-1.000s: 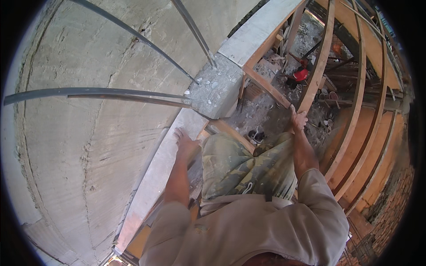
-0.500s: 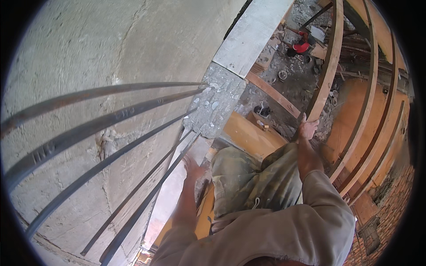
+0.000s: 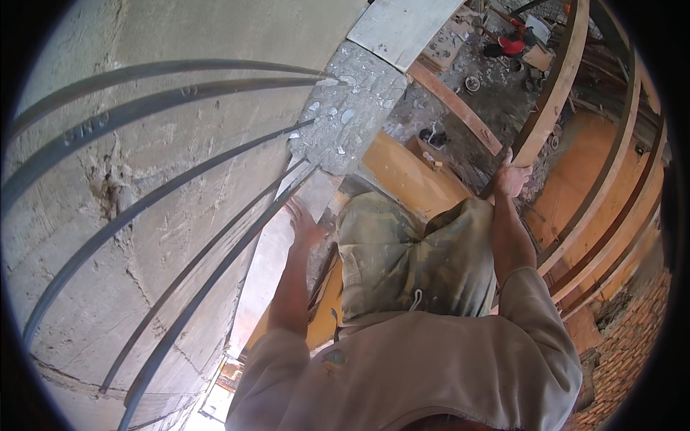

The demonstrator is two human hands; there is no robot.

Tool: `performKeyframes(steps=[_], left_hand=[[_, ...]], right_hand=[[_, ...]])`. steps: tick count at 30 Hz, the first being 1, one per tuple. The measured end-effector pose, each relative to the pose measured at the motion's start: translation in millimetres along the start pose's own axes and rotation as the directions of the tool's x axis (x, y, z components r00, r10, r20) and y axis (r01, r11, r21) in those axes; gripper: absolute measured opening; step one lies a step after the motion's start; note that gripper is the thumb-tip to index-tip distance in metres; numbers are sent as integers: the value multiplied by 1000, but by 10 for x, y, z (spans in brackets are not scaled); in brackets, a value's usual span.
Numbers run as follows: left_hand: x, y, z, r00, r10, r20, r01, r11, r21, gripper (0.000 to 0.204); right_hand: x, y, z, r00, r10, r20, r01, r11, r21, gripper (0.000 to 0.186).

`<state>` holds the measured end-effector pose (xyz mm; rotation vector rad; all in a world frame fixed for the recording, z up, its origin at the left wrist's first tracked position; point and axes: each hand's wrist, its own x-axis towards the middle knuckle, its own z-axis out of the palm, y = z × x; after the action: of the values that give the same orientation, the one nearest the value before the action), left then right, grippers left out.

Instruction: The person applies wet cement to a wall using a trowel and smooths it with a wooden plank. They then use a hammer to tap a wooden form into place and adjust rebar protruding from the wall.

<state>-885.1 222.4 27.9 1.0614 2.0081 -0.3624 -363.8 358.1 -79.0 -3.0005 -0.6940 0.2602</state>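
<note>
My right hand (image 3: pixel 512 177) is wrapped round the lower end of a thick wooden beam (image 3: pixel 555 90) that rises toward the upper right. My left hand (image 3: pixel 305 224) lies with its fingers stretched out on the edge of a pale panel (image 3: pixel 277 251), just beside the lowest steel rebar (image 3: pixel 215 291). It holds nothing. Several dark rebars stick out leftward from the column's rough concrete top (image 3: pixel 348 108). My legs in camouflage trousers (image 3: pixel 417 258) are bent between my two arms.
A tall grey concrete wall (image 3: pixel 237 36) fills the left. A white board (image 3: pixel 402 32) adjoins the column top. An orange panel (image 3: pixel 413 176) and a narrow plank (image 3: pixel 460 108) lie ahead. More curved-looking beams (image 3: pixel 611 158) stand right. Far below, a person in red (image 3: pixel 510 47) is among rubble and buckets.
My view has shifted, so the rebars and column top sit higher in the picture. My left hand's fingers now show clear of the rebar. My right hand keeps its grip on the beam.
</note>
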Motion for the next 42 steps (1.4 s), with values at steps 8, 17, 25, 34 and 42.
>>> performKeyframes(steps=[8, 17, 25, 34, 42], left_hand=[[75, 57, 20, 996, -78, 35, 76, 996, 54, 131], [-21, 33, 4, 997, -13, -80, 20, 996, 89, 134], [-118, -542, -300, 995, 90, -53, -96, 986, -140, 119], [-706, -1571, 537, 945, -217, -242, 206, 976, -74, 129], [-480, -1562, 620, 907, -253, -335, 195, 960, -199, 126]], right_hand=[[-46, -30, -117, 998, 26, 59, -32, 996, 87, 98], [-54, 19, -145, 997, 30, 66, -41, 985, 168, 95], [-122, 103, -113, 989, -61, 132, 22, 959, 282, 110], [-566, 81, -565, 451, -892, -9, 811, 406, 422, 93], [-2958, 532, 186, -322, -597, 735, 926, -37, 375, 112]])
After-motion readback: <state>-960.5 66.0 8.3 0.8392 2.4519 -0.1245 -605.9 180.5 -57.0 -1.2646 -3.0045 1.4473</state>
